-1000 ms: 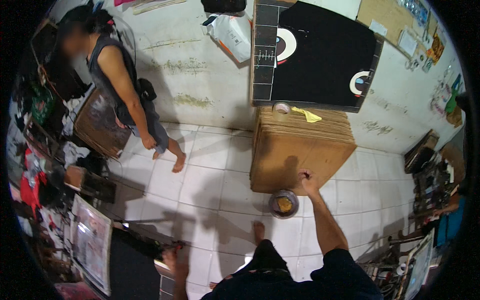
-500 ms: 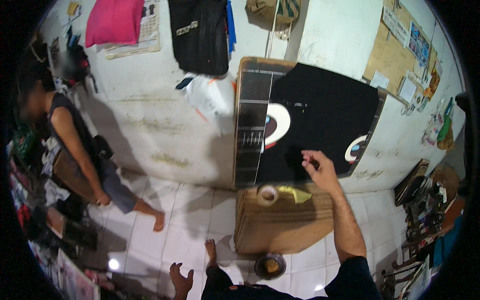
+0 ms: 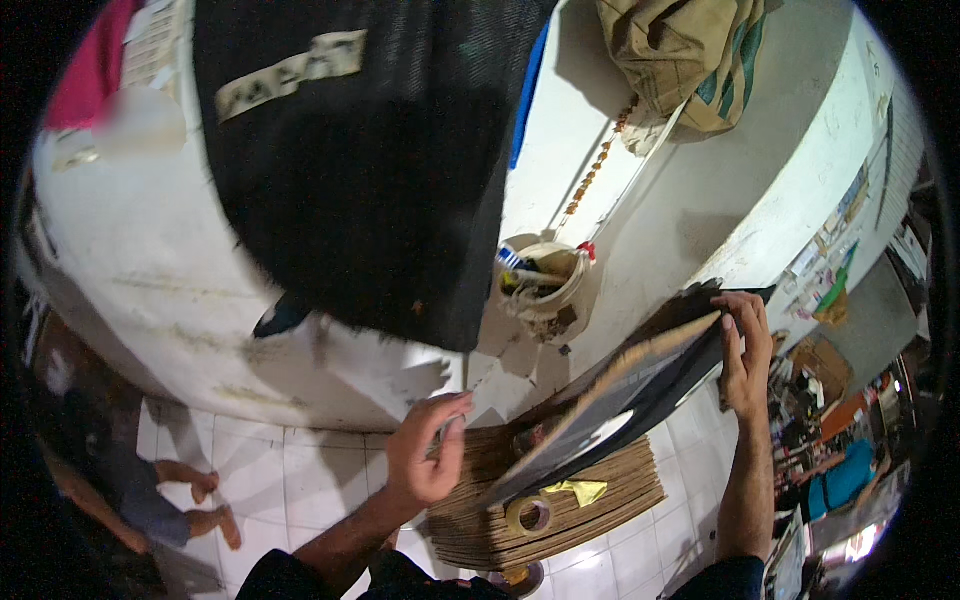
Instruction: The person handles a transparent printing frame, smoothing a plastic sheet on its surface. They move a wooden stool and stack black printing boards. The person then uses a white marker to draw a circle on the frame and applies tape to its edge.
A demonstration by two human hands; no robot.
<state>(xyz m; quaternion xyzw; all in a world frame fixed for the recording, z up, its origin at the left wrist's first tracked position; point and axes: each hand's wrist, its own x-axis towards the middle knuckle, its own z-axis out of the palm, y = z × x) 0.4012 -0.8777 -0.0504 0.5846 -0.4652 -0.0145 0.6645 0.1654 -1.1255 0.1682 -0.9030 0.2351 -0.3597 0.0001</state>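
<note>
My right hand grips the upper end of a tilted board with dark fabric, pale shapes and a brown edge. My left hand is beside the board's lower left part with fingers curled; whatever is between them, if anything, is unclear. Beneath the board is a thick stack of cardboard sheets, bearing a tape roll and a yellow scrap.
A large black bag and a khaki bag hang ahead. A bucket of tools sits behind the board. A co-worker stands at left; a person in teal is among clutter at right. A bowl lies below the stack.
My view has moved closer to the wall. My right hand has taken hold of the board, which is now tilted edge-on. My left hand has risen toward it.
</note>
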